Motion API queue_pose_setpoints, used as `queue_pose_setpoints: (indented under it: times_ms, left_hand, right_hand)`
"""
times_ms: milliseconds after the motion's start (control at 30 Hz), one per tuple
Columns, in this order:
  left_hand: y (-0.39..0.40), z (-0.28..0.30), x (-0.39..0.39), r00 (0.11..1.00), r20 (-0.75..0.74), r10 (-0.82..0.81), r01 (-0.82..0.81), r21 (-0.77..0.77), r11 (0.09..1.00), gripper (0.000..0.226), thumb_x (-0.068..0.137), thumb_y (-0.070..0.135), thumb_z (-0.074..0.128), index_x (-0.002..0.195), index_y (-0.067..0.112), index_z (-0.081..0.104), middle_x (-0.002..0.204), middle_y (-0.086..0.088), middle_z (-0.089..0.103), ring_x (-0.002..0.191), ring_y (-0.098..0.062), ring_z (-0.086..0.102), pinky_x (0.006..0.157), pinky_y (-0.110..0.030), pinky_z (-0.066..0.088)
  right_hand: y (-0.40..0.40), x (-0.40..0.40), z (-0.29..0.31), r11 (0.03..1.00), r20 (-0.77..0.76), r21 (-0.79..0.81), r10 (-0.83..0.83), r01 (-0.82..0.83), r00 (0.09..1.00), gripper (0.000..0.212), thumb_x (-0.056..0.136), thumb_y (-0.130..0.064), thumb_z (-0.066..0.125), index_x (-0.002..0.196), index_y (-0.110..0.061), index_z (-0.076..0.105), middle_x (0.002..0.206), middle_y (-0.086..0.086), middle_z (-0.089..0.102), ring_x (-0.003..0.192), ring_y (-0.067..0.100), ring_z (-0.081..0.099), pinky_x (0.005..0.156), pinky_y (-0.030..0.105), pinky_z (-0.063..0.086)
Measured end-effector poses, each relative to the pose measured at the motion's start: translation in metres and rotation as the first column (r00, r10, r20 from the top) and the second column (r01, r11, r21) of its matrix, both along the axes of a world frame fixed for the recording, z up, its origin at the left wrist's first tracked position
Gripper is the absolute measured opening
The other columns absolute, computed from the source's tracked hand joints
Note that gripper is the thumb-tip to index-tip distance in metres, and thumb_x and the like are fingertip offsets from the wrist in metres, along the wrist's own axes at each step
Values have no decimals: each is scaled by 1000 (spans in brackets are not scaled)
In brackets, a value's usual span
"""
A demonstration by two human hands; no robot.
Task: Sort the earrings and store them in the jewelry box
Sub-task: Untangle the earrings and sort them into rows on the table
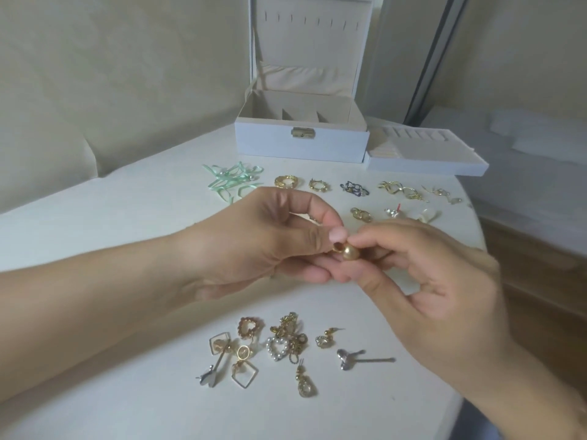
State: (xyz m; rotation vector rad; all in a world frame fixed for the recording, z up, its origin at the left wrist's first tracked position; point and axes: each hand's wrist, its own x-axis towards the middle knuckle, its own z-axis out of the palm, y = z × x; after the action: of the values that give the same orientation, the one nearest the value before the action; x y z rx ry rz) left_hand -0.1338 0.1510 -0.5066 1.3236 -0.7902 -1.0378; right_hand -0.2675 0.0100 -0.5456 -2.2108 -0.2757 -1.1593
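Over the middle of the white table, my left hand and my right hand meet and both pinch a gold ball earring between thumb and fingertips. Below them lies a loose heap of earrings, among them a pearl heart and a silver stud. Farther back, sorted pairs lie in rows: green ribbon earrings, gold hoops, a dark purple pair and gold twists. The white jewelry box stands open at the table's far edge.
The box's removable tray lies to the right of the box. The round white table drops off at the right and front edges. A cream sofa sits behind on the left, and wooden floor shows at the right.
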Motion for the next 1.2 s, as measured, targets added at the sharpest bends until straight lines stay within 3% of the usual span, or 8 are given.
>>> queue_pose_setpoints:
  times_ms: [133, 200, 300, 467, 700, 967, 1100, 1200]
  left_hand:
    - [-2, -2, 1, 999, -42, 19, -18, 10, 1000, 16, 74, 17, 68, 86, 7, 66, 91, -21, 73, 81, -23, 73, 64, -20, 59]
    - [-4, -4, 4, 987, 155, 49, -55, 40, 998, 14, 82, 17, 67, 91, 6, 64, 95, -18, 74, 80, -25, 73, 63, -24, 58]
    - [-3, -6, 9, 842, 536, 61, -95, 37, 995, 3, 90, 10, 68, 87, 11, 67, 80, -6, 73, 65, -17, 67, 57, -24, 51]
    - [-1, -18, 12, 536, 843, 40, -83, 6, 997, 8, 88, 24, 70, 82, 27, 68, 69, 5, 65, 54, -11, 46, 54, -17, 38]
    - [2, -21, 11, 343, 935, -86, 23, 83, 996, 8, 88, 23, 68, 86, 30, 67, 65, 7, 59, 60, -20, 57, 58, -24, 46]
    - [7, -9, 11, 162, 969, -186, 149, 162, 975, 14, 90, 23, 57, 98, 23, 68, 79, 12, 59, 61, -4, 49, 58, -8, 33]
    - [15, -1, 14, 61, 965, -253, 188, 238, 953, 22, 94, 30, 47, 106, 28, 64, 87, 14, 58, 62, 4, 46, 54, -16, 38]
    - [23, -4, 18, 103, 963, -250, 187, 228, 956, 21, 95, 19, 49, 107, 24, 66, 91, 12, 58, 66, -6, 54, 56, -26, 45]
  right_hand:
    - [-9, 3, 5, 993, -1, -81, -86, 86, 996, 13, 88, -6, 68, 99, -12, 72, 91, -2, 70, 79, 6, 64, 75, 24, 54]
    - [-26, 3, 12, 988, -79, 108, -101, 109, 992, 13, 88, -13, 68, 96, -23, 71, 85, -12, 70, 72, 9, 65, 71, 22, 52]
    - [-65, -1, 19, 879, -248, 424, -119, 218, 961, 24, 86, -1, 68, 87, -25, 67, 70, -11, 69, 56, 8, 62, 56, 17, 50]
    - [-92, -3, 1, 865, -621, 277, -171, 419, 765, 18, 83, -7, 72, 79, -25, 71, 70, -4, 68, 48, 9, 59, 47, 13, 45]
    - [-96, 5, 6, 861, -652, -167, -461, 480, 602, 3, 84, -20, 73, 82, -22, 73, 57, -5, 66, 58, -11, 57, 57, 0, 36]
    - [-94, -1, 10, 869, -685, -76, -402, 490, 607, 16, 82, -33, 72, 96, -27, 72, 71, -11, 70, 79, -3, 63, 69, 10, 39]
    - [-71, -18, 28, 921, -542, -275, -386, 277, 747, 7, 76, -42, 73, 79, -38, 69, 80, -17, 63, 71, -3, 56, 65, 8, 37]
    - [-39, -27, 33, 979, -793, -179, -86, -95, 603, 25, 66, -60, 63, 87, -47, 69, 92, -22, 64, 75, 4, 59, 66, 15, 44]
